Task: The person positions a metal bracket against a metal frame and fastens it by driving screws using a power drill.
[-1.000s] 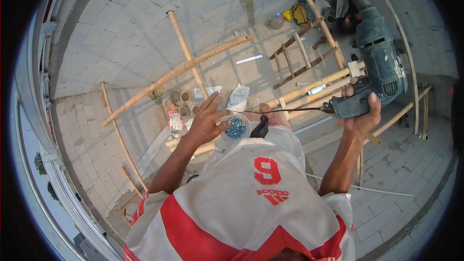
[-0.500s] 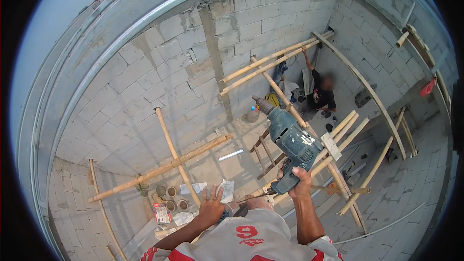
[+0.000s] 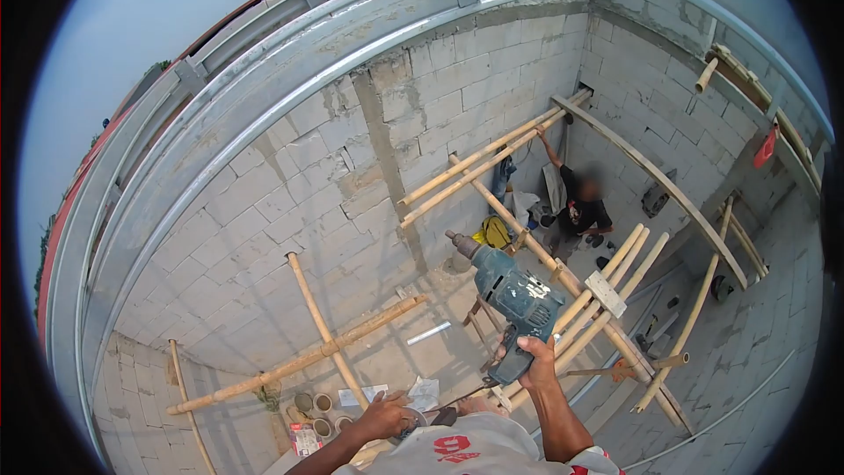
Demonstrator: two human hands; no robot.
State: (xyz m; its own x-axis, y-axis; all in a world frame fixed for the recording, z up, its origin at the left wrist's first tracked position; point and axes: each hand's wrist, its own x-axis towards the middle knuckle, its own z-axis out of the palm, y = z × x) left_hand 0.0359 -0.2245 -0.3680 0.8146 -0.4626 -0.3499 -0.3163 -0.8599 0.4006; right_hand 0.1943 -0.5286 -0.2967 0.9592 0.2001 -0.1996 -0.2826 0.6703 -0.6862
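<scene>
My right hand (image 3: 538, 365) is wrapped around the handle of a dark green power drill (image 3: 519, 293). The drill is tilted, its chuck pointing up and left, and a dark cord runs from the handle's base toward my waist. My left hand (image 3: 385, 415) is low in front of my body, beside a greyish rounded thing (image 3: 413, 420) at my waist that I cannot make out. Its fingers are partly bent and slightly apart, and nothing shows in them.
Metal roof beams (image 3: 290, 79) curve overhead by a block wall (image 3: 264, 185). Bamboo poles (image 3: 330, 345) cross below me. A person (image 3: 582, 207) in dark clothes is down by the far corner, one arm raised to a pole. Several pots (image 3: 323, 403) stand on the floor.
My view has tilted up, showing more beams and sky. My left hand has drawn in from spread fingers toward my waist. The drill stays in my right hand, slightly lower in view.
</scene>
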